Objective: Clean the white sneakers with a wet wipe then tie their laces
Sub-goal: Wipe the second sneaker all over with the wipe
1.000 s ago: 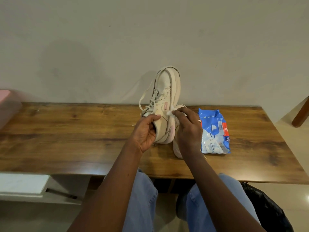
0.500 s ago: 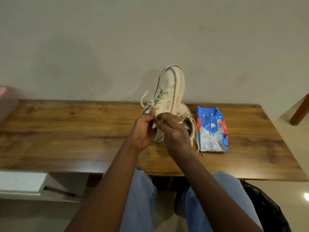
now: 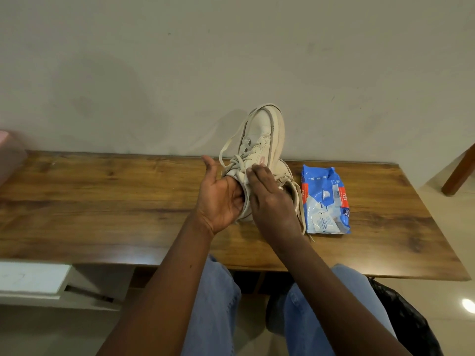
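Note:
One white sneaker (image 3: 264, 129) stands toe-up on the wooden table (image 3: 102, 201), its loose laces (image 3: 231, 145) hanging to the left. My left hand (image 3: 221, 199) holds its heel end, palm toward me and thumb raised, with the fingers hidden in or behind the shoe. With straight fingers, my right hand (image 3: 270, 201) lies flat on the sneaker's side. Any wipe under it is hidden. The second sneaker (image 3: 289, 176) lies on the table just behind my right hand, mostly covered. A blue wet wipe pack (image 3: 325, 201) lies to the right of the shoes.
The wall rises right behind the table. A pink object (image 3: 9, 152) sits at the far left edge, and a white ledge (image 3: 30, 278) lies below the table's left front. A black bag (image 3: 403, 319) is by my right knee. A wooden leg (image 3: 460, 170) stands at right.
My right hand went from pinching a white wipe at the sneaker's side to lying flat on the shoe. My left hand loosened, with its thumb lifted off the shoe.

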